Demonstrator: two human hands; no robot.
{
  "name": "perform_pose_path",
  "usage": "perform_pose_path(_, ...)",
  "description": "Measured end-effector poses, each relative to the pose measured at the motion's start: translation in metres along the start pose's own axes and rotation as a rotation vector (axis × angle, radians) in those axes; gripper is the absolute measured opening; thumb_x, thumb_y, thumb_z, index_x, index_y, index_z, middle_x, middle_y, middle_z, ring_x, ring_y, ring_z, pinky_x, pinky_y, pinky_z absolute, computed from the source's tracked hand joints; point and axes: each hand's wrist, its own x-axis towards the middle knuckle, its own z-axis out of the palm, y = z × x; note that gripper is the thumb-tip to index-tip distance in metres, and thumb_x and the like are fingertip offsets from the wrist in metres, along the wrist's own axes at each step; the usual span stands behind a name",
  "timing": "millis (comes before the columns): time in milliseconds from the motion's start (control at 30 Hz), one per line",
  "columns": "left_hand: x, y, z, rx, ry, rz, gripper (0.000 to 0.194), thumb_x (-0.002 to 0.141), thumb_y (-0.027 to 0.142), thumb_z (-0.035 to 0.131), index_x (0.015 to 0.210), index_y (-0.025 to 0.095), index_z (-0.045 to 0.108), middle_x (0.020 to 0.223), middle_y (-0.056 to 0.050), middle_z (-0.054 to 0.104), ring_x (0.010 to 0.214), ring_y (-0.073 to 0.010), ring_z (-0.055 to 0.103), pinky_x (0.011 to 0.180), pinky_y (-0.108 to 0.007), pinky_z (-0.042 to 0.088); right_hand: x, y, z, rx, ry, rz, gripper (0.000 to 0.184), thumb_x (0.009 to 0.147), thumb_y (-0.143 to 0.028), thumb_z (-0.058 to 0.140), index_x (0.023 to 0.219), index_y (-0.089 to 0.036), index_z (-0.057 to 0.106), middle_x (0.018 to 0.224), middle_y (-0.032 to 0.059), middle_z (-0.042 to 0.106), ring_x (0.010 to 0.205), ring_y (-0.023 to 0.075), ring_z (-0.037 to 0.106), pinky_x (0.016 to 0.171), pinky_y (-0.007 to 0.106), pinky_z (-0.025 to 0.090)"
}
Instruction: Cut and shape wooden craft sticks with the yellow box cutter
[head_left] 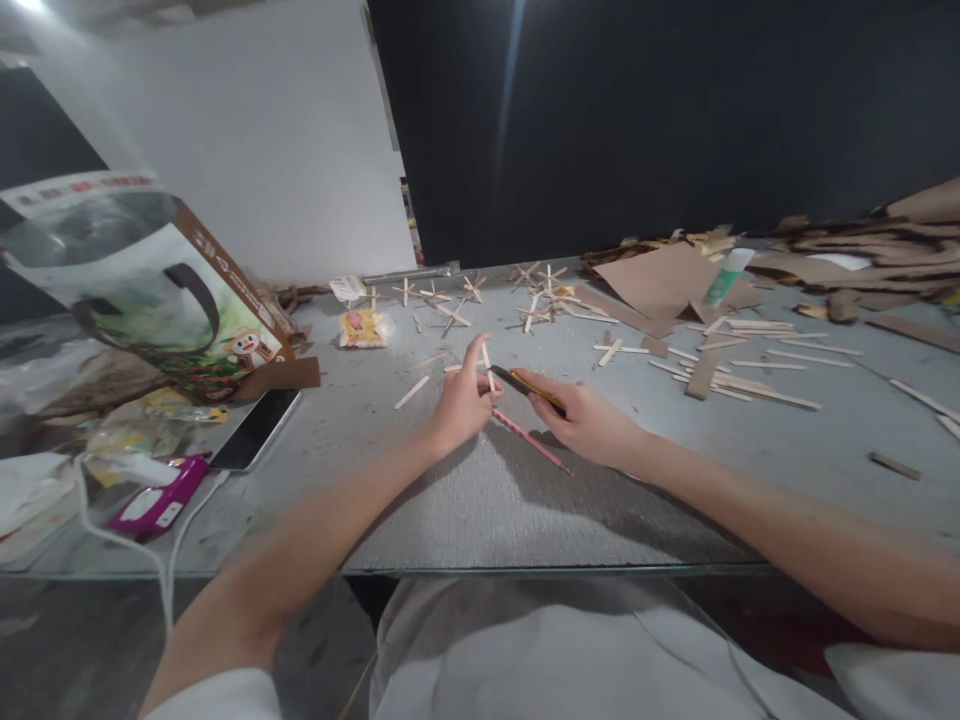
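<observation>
In the middle of the head view my left hand (463, 405) grips a thin wooden craft stick (491, 380), held upright between thumb and fingers. My right hand (589, 420) is closed around a yellow and black utility knife (531, 388), its blade end pointing left and meeting or nearly meeting the stick. Below both hands a pink pencil (534, 443) lies slanted on the grey table (465, 520). One loose craft stick (411, 393) rests left of my left hand. Beyond my hands stand several crossed-stick pieces (454, 318).
Loose craft sticks (750, 385), brown cardboard (645, 285) and a green-white glue stick (727, 278) lie to the right. Leftward are a large printed bag (172, 300), a phone (256, 430), a purple power bank (161, 495) with white cables, and a yellow packet (365, 329).
</observation>
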Motion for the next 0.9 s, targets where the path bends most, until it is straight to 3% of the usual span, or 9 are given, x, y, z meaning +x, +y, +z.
perform_pose_path(133,0.0,0.0,-0.001,0.017,0.008,0.013,0.09,0.084,-0.001,0.065,0.165,0.024,0.035,0.084,0.0,0.08,0.073,-0.0163,0.074,0.079,-0.03,0.057,0.003,-0.001,-0.002,0.137,0.016,0.021,0.054,0.104,-0.034,0.045,0.152,-0.019,0.064,0.071,0.0001,0.066,0.052,0.0143,0.05,0.053,0.026,0.038)
perform_pose_path(333,0.001,0.001,-0.002,0.023,0.022,0.015,0.09,0.084,0.001,0.068,0.165,0.023,0.035,0.084,0.0,0.081,0.078,-0.0176,0.076,0.082,-0.031,0.058,0.003,-0.012,0.0,0.516,-0.032,0.312,0.069,0.099,-0.046,0.052,0.16,-0.014,0.055,0.049,-0.0104,0.038,0.036,0.0123,0.036,0.037,0.023,0.03)
perform_pose_path(633,0.0,0.003,-0.002,0.023,0.014,0.004,0.09,0.084,0.0,0.067,0.165,0.025,0.036,0.086,-0.001,0.08,0.075,-0.0169,0.074,0.078,-0.03,0.058,0.006,-0.024,-0.009,1.06,-0.087,0.595,0.059,0.097,-0.034,0.058,0.154,-0.018,0.056,0.049,-0.0117,0.029,0.042,0.0119,0.022,0.038,0.02,0.018)
perform_pose_path(767,0.002,0.001,-0.001,0.023,0.024,0.008,0.09,0.085,0.0,0.067,0.165,0.024,0.035,0.088,-0.002,0.08,0.075,-0.0176,0.074,0.079,-0.032,0.059,0.007,-0.022,-0.011,1.099,-0.155,0.607,0.055,0.098,-0.036,0.053,0.149,-0.017,0.057,0.05,-0.0122,0.027,0.041,0.0121,0.017,0.038,0.021,0.015)
perform_pose_path(900,0.003,-0.001,0.0,0.02,0.023,0.0,0.091,0.085,0.0,0.067,0.166,0.026,0.033,0.086,0.0,0.079,0.074,-0.0169,0.074,0.077,-0.031,0.058,0.006,-0.012,-0.006,0.832,-0.098,0.498,0.061,0.099,-0.042,0.052,0.155,-0.017,0.055,0.05,-0.0113,0.031,0.04,0.0135,0.026,0.04,0.023,0.022)
